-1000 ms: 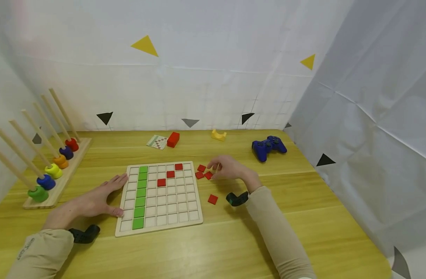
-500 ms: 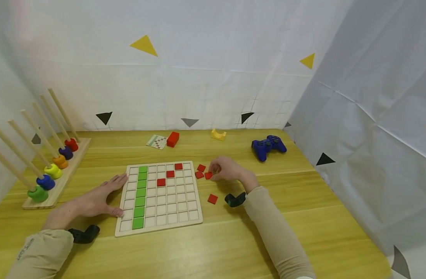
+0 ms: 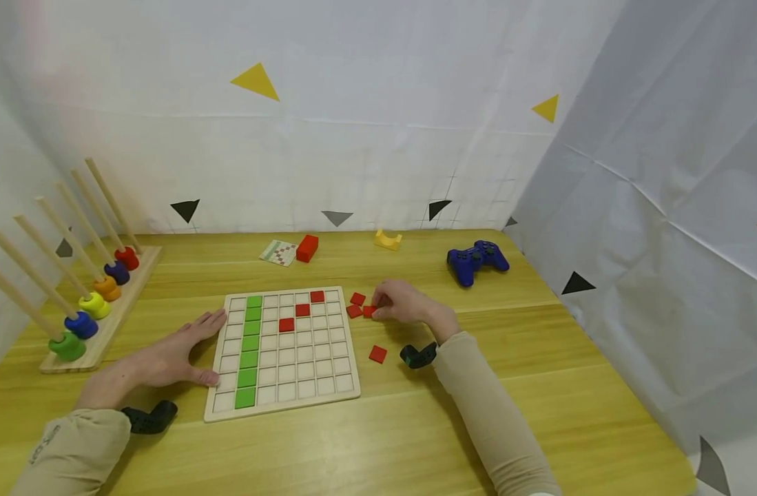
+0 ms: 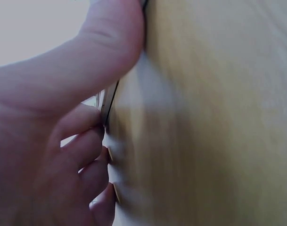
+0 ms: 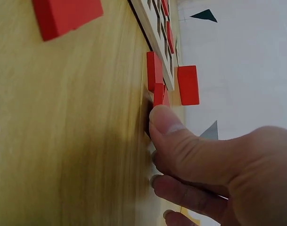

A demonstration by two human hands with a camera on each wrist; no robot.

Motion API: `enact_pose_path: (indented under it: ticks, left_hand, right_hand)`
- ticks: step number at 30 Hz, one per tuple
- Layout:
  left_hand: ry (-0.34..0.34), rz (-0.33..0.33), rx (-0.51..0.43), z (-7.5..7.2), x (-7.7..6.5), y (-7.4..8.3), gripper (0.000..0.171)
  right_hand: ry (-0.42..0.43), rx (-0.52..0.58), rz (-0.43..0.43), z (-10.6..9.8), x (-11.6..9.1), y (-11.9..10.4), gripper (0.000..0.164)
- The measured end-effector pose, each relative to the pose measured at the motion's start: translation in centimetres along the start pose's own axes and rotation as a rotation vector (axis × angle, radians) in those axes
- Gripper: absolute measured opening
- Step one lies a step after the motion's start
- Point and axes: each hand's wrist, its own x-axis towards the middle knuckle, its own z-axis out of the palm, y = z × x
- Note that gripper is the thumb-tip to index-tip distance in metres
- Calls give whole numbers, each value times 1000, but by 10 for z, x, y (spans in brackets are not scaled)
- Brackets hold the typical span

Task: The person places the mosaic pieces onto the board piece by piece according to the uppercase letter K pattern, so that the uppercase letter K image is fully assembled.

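Note:
A white gridded wooden board (image 3: 285, 406) lies flat, with a column of green tiles (image 3: 250, 342) and a short diagonal of red tiles (image 3: 302, 310) in its cells. My left hand (image 3: 173, 351) rests along its left edge, fingers spread and thumb on the rim. Right of the board, my right hand (image 3: 406, 303) pinches a red square tile (image 3: 368, 311) low at the table; the right wrist view shows the thumb on that tile (image 5: 158, 95), while the index fingertip is partly hidden. Two loose red tiles (image 3: 356, 305) lie beside it, and another red tile (image 3: 378, 354) sits nearer me.
A peg rack (image 3: 120, 296) with coloured rings stands at the left. Along the back lie a small pattern card (image 3: 280, 253), a red block (image 3: 307, 248), a yellow curved piece (image 3: 388, 240) and a blue game controller (image 3: 477, 262). A white sheet hangs behind the table.
My right hand has closed its thumb and fingers onto the red tile, which has shifted very slightly left. The left hand and the board have stayed put.

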Motion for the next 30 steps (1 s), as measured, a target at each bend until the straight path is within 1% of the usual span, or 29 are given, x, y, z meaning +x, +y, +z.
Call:
enact_pose_path:
  ticks: [4,10,17,23,27,30]
  left_hand:
    - [-1,2,-6,0,1,0,116]
    - [-1,6,-1,0,1,-1,116]
    - [-1,10,-12,0,1,-1,115]
    - [1,6,-7,-1,1,1,116]
    - [0,3,-8,-1,1,2,116]
    - [-2,3,-14,0,0,2,116]
  right_hand:
    - [-5,11,-2,-1,-1,1,17]
    - [18,45,-19,-1,1,-1,17]
    - [30,31,-57,-4,1,-14,20]
    - [47,-18,-97,-8,1,-35,20]
    - [39,-49,-126,-7,5,-57,22]
    - [28,-68,-148,-2,12,-74,24]
